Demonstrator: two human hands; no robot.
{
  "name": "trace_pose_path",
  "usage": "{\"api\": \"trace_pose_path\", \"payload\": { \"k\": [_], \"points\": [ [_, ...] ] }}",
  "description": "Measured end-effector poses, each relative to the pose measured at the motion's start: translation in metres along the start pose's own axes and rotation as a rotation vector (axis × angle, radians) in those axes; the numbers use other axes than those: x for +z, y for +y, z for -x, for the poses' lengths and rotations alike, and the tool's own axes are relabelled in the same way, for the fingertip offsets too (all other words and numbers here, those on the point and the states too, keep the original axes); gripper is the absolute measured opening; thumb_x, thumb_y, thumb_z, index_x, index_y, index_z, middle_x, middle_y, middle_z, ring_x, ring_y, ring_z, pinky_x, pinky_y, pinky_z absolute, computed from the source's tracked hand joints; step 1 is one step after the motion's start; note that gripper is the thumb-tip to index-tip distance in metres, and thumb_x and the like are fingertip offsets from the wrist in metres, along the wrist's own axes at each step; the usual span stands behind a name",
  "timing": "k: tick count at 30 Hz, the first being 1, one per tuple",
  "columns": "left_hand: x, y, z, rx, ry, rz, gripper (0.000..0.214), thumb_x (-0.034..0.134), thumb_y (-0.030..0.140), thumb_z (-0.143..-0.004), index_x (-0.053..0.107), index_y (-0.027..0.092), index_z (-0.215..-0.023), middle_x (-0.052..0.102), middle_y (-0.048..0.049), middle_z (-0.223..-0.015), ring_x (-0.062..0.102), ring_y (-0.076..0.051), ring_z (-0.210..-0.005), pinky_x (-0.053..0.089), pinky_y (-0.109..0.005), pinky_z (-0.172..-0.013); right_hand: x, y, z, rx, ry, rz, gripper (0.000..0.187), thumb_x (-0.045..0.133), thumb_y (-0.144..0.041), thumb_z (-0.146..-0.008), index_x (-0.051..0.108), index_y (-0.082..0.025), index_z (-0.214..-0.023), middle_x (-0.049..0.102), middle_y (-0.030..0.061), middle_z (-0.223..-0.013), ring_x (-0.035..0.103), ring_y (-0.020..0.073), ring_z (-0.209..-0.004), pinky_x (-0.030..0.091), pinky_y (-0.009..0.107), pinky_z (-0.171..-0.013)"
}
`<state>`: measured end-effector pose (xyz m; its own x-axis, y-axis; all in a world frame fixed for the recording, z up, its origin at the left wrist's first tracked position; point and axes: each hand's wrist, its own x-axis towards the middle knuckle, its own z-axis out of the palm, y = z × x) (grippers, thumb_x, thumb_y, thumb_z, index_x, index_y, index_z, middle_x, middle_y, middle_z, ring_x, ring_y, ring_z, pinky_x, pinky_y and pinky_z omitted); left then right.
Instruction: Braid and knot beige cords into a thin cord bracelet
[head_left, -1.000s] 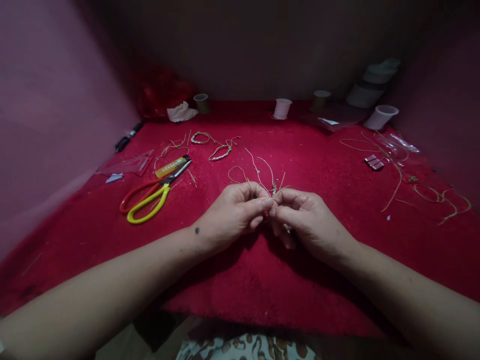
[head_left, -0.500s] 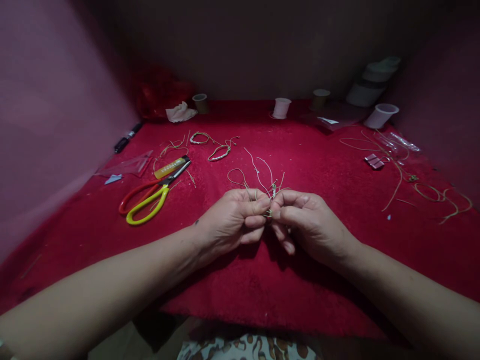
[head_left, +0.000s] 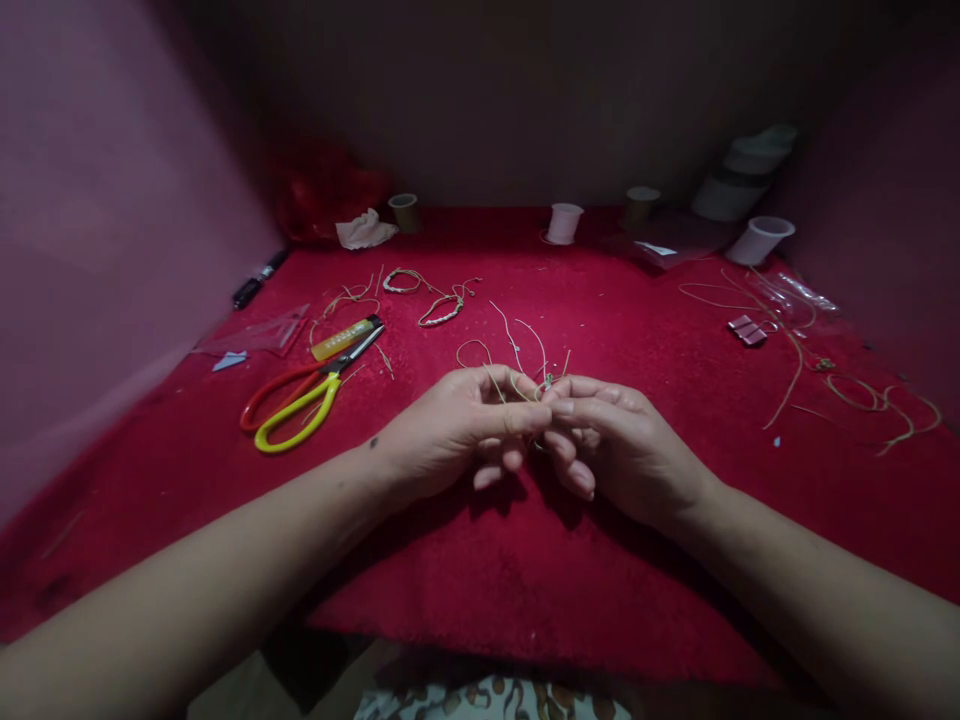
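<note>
My left hand [head_left: 457,425] and my right hand [head_left: 619,440] meet fingertip to fingertip above the red cloth [head_left: 480,560]. Both pinch a piece of thin tan cord [head_left: 517,355] between thumb and forefinger. Loose cord ends and a small loop stick up and away behind my fingers. A small knot or bead sits at the pinch, partly hidden by my fingers. The lower fingers of both hands are curled under.
Scissors [head_left: 300,395] with red and yellow handles lie at the left beside a yellow lighter [head_left: 341,338]. Two cord bracelets [head_left: 424,295] lie farther back. Small cups [head_left: 564,222] stand along the rear wall. A binder clip [head_left: 746,330] and more loose cords [head_left: 862,390] lie at the right.
My hands have risen slightly and pressed closer, with the left forefinger now stretched over the right fingertips. The cord ends have shifted a little with them.
</note>
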<state>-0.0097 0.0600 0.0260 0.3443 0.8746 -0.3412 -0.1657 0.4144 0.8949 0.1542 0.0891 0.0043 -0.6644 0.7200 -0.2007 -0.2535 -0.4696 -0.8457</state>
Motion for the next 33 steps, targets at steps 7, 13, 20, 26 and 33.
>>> {"api": "trace_pose_path", "payload": {
  "k": [7, 13, 20, 26, 33],
  "points": [
    [-0.0031, 0.0024, 0.0033, -0.101, -0.081, -0.171, 0.012, 0.058, 0.023, -0.078, 0.053, 0.013, -0.083, 0.059, -0.0003, -0.054, 0.047, -0.007, -0.036, 0.032, -0.016, -0.034, 0.0005, 0.0004, 0.0007, 0.005, 0.007, 0.034, 0.018, 0.058, -0.033, -0.081, 0.055, -0.017, -0.073, 0.052, -0.0033, -0.051, 0.043, 0.0071, -0.035, 0.032, 0.018, -0.032],
    [-0.0012, 0.0041, 0.0038, -0.151, 0.001, -0.193, 0.009, 0.057, 0.023, -0.077, 0.052, 0.015, -0.075, 0.045, 0.0065, -0.040, 0.031, -0.004, -0.031, 0.021, -0.017, -0.033, -0.0005, 0.0031, -0.0001, 0.000, 0.053, 0.155, 0.016, 0.067, -0.028, -0.075, 0.056, -0.016, -0.073, 0.052, -0.0056, -0.045, 0.040, 0.0050, -0.031, 0.029, 0.015, -0.030],
    [-0.0057, 0.0001, 0.0010, -0.052, -0.129, -0.230, 0.007, 0.052, 0.018, -0.080, 0.053, 0.014, -0.074, 0.057, 0.0013, -0.055, 0.044, -0.005, -0.040, 0.032, -0.018, -0.041, -0.0018, 0.0042, -0.0010, 0.021, 0.012, 0.064, 0.016, 0.065, -0.026, -0.077, 0.054, -0.016, -0.071, 0.060, -0.0032, -0.052, 0.048, 0.0056, -0.034, 0.033, 0.014, -0.032],
    [-0.0072, -0.0013, -0.0011, 0.017, -0.180, -0.207, 0.010, 0.053, 0.018, -0.080, 0.051, 0.014, -0.071, 0.062, -0.0015, -0.059, 0.055, -0.009, -0.047, 0.043, -0.020, -0.048, 0.0004, 0.0039, 0.0019, 0.031, -0.021, -0.062, 0.018, 0.064, -0.027, -0.077, 0.052, -0.016, -0.070, 0.059, -0.0032, -0.049, 0.047, 0.0064, -0.031, 0.033, 0.015, -0.031],
    [-0.0050, -0.0058, -0.0019, 0.077, -0.161, -0.180, 0.009, 0.054, 0.018, -0.080, 0.051, 0.015, -0.073, 0.061, -0.0006, -0.056, 0.056, -0.009, -0.046, 0.045, -0.021, -0.049, 0.0044, 0.0004, 0.0024, 0.057, 0.036, -0.204, 0.018, 0.066, -0.023, -0.073, 0.051, -0.016, -0.066, 0.053, -0.0054, -0.044, 0.039, 0.0042, -0.028, 0.029, 0.014, -0.029]
  ]
}}
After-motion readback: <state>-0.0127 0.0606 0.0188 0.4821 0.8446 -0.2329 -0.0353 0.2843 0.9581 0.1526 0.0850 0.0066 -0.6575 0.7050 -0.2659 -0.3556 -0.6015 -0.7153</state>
